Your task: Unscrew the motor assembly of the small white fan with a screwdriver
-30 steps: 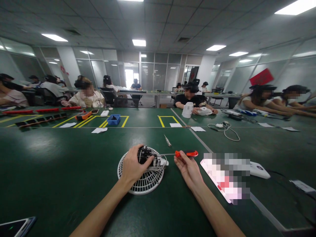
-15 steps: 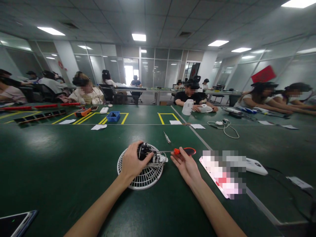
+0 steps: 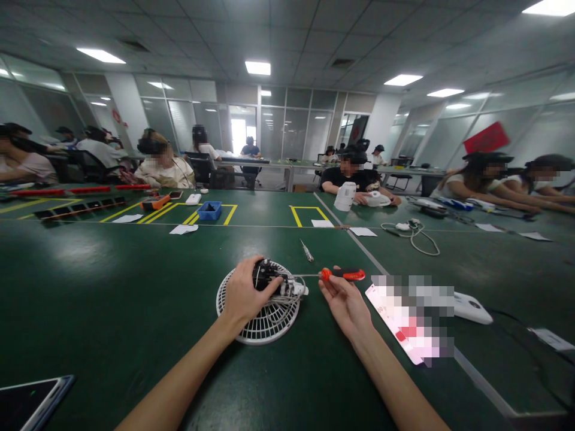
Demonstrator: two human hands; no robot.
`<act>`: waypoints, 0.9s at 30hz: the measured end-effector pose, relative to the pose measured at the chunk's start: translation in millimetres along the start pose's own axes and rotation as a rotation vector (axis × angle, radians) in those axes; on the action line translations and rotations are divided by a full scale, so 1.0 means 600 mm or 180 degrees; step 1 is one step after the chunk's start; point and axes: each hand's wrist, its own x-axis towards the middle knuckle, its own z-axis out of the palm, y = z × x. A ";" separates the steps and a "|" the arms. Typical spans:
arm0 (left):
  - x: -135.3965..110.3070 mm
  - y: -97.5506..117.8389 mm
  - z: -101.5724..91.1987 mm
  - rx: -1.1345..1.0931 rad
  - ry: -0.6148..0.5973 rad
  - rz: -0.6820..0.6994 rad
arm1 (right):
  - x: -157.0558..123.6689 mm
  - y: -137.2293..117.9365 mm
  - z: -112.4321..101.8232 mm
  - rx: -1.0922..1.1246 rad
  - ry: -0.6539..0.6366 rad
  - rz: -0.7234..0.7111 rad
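On my feed the landmark is the white round grille [image 3: 260, 333], lying flat on the green worktop [image 3: 135, 311]. On top of the grille sits the black motor unit [image 3: 260, 276], with pale wires looped beside it. I have the left hand [image 3: 240, 293] over the grille's left part, its fingers wrapped round the motor unit and its thumb across the near side.

To the right of the grille, I have the right hand [image 3: 350, 305] palm up, with thumb and fingers pinched on the red-and-black screwdriver [image 3: 348, 273]. Its shaft points left, level, to the motor unit; I cannot tell whether the tip sits in a screw.

Just beyond the grille, a little to the right, lies a small clear-handled driver [image 3: 308, 252]. Farther right of the grille is a phone with a pink screen [image 3: 390, 317]; farther beyond the grille, to the left, stands a blue bin [image 3: 209, 211].
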 end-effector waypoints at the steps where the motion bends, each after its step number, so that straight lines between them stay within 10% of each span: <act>1: 0.000 0.000 0.000 0.0000 -0.0002 0.0003 | 0.000 0.000 0.000 0.0009 -0.0009 0.0005; 27: 0.000 0.001 0.001 -0.0006 0.0023 -0.0022 | -0.003 -0.003 0.006 -0.0160 0.0238 0.0121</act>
